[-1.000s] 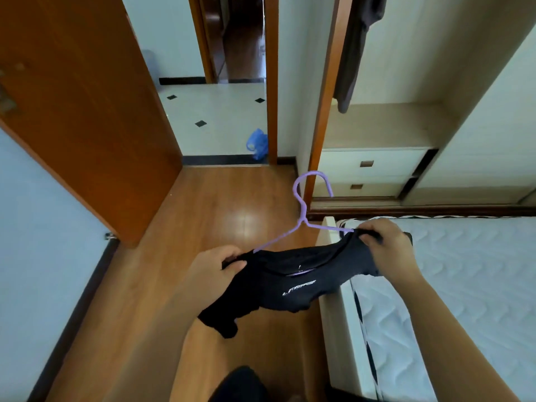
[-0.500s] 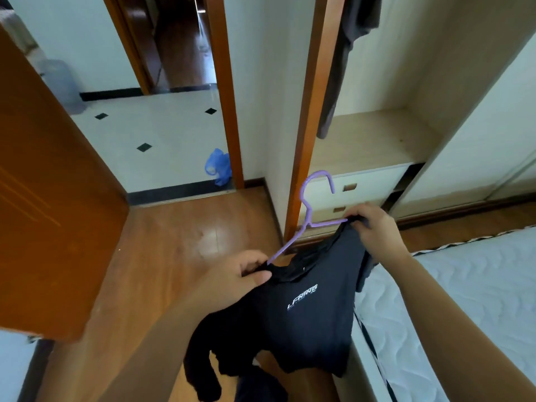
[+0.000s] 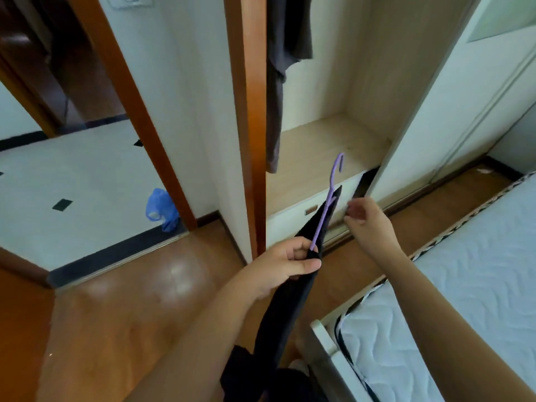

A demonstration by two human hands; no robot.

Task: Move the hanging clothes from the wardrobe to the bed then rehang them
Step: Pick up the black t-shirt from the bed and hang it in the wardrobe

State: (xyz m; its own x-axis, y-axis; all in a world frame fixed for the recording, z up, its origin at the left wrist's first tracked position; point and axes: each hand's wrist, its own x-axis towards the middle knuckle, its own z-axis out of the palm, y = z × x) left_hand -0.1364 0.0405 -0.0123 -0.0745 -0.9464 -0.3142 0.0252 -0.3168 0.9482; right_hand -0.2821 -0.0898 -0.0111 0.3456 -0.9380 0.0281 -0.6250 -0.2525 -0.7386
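Pale wood lines the open wardrobe (image 3: 324,146), which fills the upper middle of the frame. A white quilted bed (image 3: 470,271) takes the lower right, and glossy brown floor (image 3: 139,309) spreads across the lower left. A black shirt (image 3: 288,309) hangs edge-on at lower centre, between floor and bed corner, in front of the wardrobe's drawers. A dark grey garment (image 3: 275,97) hangs inside the wardrobe at upper centre. The left hand (image 3: 285,264), at centre, has its fingers curled round the shirt's shoulder and the end of a purple hanger (image 3: 321,221). The right hand (image 3: 367,220), just right of the hanger and apart from it, holds nothing, its fingers loosely bent. The hanger's hook points up toward the wardrobe. A blue plastic bag (image 3: 161,208) lies at left.
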